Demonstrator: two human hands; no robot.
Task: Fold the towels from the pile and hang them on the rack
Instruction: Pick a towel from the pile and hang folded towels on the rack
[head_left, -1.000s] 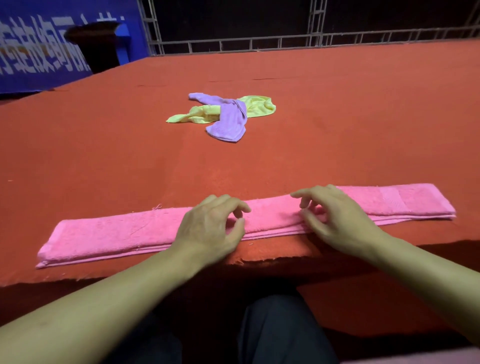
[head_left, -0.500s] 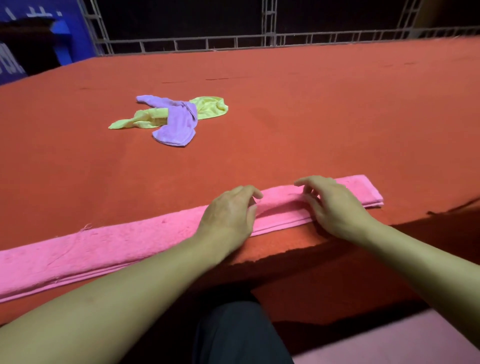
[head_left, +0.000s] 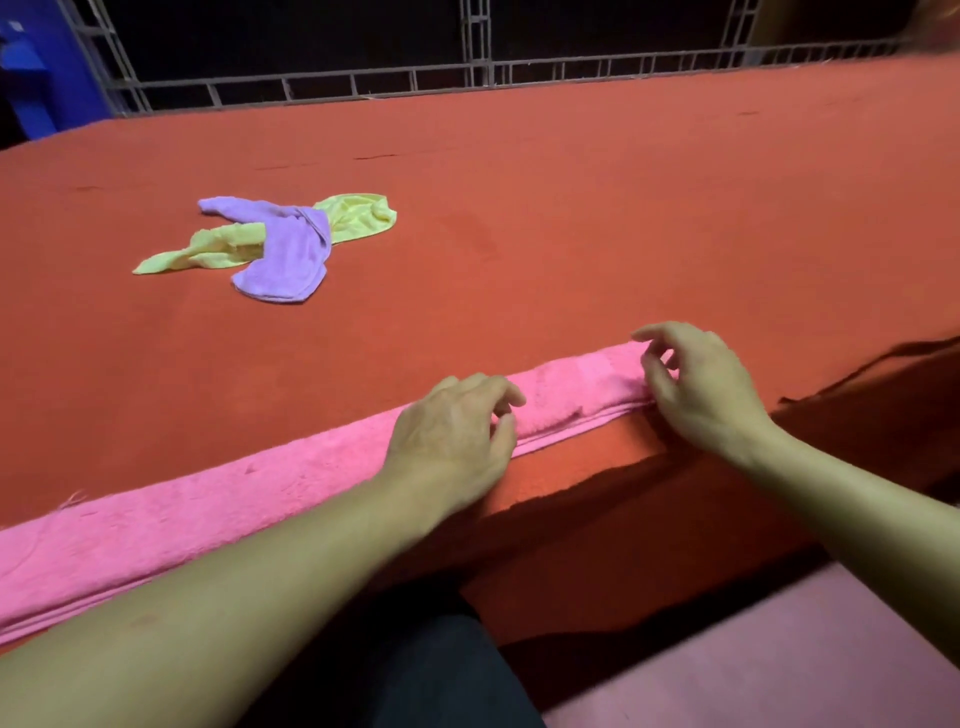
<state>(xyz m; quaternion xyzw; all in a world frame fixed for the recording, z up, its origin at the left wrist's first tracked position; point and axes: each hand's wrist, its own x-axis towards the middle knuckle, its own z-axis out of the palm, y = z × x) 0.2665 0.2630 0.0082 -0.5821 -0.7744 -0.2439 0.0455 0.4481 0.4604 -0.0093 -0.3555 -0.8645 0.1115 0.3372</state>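
A pink towel (head_left: 218, 512), folded into a long narrow strip, lies along the front edge of the red table (head_left: 597, 234). My left hand (head_left: 452, 431) rests on the strip right of its middle, fingers loosely curled. My right hand (head_left: 698, 387) is at the strip's right end and hides that end. Its thumb touches the towel's front edge while its fingers arch loosely over the top; no firm grip shows. Farther back on the left lie a crumpled purple towel (head_left: 288, 249) and a yellow towel (head_left: 358, 215), the purple one draped across the yellow. No rack is in view.
A metal truss railing (head_left: 483, 78) runs behind the table's far edge, with something blue (head_left: 31, 83) at the far left. The table's cover is torn at the front right corner (head_left: 872, 364). My dark trouser leg (head_left: 415, 670) and a pinkish floor (head_left: 779, 654) show below.
Both hands slid right along the pink strip. My right hand went from near the middle to the strip's right end, and my left hand followed. The view shifted too.
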